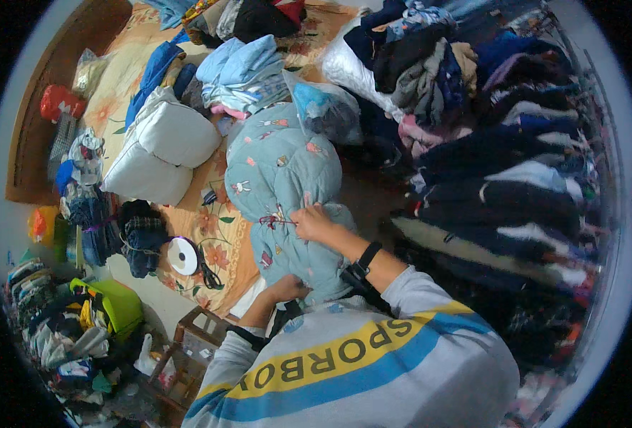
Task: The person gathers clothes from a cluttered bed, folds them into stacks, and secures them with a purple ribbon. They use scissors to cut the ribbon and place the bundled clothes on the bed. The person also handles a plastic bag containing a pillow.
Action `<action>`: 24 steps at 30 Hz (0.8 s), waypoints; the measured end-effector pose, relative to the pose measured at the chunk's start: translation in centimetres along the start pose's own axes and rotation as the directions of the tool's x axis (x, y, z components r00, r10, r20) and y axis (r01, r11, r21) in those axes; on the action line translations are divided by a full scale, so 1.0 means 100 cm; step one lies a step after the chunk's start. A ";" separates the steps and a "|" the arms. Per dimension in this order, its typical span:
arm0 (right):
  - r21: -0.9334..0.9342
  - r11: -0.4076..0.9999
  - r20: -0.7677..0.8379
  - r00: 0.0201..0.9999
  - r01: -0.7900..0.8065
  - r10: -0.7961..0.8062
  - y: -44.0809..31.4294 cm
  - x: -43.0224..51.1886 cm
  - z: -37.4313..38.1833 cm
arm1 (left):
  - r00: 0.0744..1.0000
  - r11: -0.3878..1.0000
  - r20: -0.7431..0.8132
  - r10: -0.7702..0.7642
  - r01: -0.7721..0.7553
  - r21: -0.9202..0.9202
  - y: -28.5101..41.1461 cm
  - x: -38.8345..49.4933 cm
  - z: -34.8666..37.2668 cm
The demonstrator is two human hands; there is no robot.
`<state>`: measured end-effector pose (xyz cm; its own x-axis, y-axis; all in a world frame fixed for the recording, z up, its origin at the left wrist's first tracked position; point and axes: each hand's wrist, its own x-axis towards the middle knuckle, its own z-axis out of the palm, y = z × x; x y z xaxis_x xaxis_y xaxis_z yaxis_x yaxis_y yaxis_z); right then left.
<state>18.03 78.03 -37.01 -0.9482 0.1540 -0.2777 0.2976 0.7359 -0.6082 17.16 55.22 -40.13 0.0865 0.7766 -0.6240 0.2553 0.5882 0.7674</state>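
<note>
A grey-green padded quilt (284, 160), printed with rabbits and cones, lies rolled in a thick bundle before me. Around its narrowed part runs a thin dark red cord (277, 220). My right hand (314, 222) pinches the cord on top of the bundle, its fingers closed. At the near end of the quilt, my left hand (289, 288) is against the fabric with curled fingers. Those fingertips are hidden, so its hold is unclear. A clear plastic bag (329, 109) with something blue inside touches the quilt's far right side.
On the floral bedspread (217, 235) stand a white folded bundle (161, 144), light blue folded bedding (241, 67) and a roll of tape (182, 255). Hanging clothes (508, 198) line the right side. A wooden stool (187, 342) and green bin (118, 305) are at lower left.
</note>
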 end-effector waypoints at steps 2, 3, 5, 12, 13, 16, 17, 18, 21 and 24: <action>0.026 1.000 -0.015 1.000 0.002 -0.002 -0.019 -0.011 0.019 | 0.994 0.998 0.095 -0.051 0.048 0.038 -0.016 -0.019 0.002; 0.030 1.000 -0.017 1.000 -0.010 0.011 -0.030 -0.018 0.029 | 0.988 0.997 0.133 -0.073 0.071 0.016 -0.021 -0.031 0.006; 0.034 0.999 -0.047 0.999 -0.011 0.013 -0.061 -0.032 0.052 | 0.971 0.992 0.206 -0.117 0.124 -0.022 -0.029 -0.062 0.007; 0.009 0.975 -0.222 0.951 0.223 -0.216 -0.130 -0.074 0.091 | 0.886 0.968 0.399 -0.236 0.253 0.012 -0.045 -0.118 0.038; 0.012 0.969 -0.237 0.943 0.245 -0.236 -0.135 -0.082 0.095 | 0.849 0.956 0.446 -0.285 0.282 0.073 -0.053 -0.119 0.045; 0.021 0.967 -0.296 0.926 0.252 -0.235 -0.144 -0.106 0.103 | 0.882 0.981 0.433 -0.186 0.141 0.133 -0.081 -0.125 0.076; 0.033 0.971 -0.304 0.928 0.237 -0.216 -0.146 -0.118 0.107 | 0.905 0.985 0.408 -0.119 0.055 0.164 -0.090 -0.127 0.089; 0.048 0.965 -0.361 0.906 0.256 -0.222 -0.145 -0.132 0.110 | 0.893 0.989 0.441 -0.091 0.028 0.147 -0.095 -0.125 0.102; 0.113 0.961 -0.439 0.880 0.254 -0.181 -0.136 -0.181 0.121 | 0.867 0.978 0.487 -0.104 0.000 0.210 -0.097 -0.128 0.135; 0.141 0.973 -0.472 0.876 0.183 -0.096 -0.128 -0.232 0.132 | 0.891 0.924 0.433 -0.138 -0.042 0.380 -0.081 -0.139 0.158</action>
<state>37.71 56.33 -32.55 -0.9119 0.3752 0.1663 0.1315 0.6510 -0.7476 29.06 36.08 -39.94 0.4587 0.5131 -0.7255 0.5985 0.4250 0.6791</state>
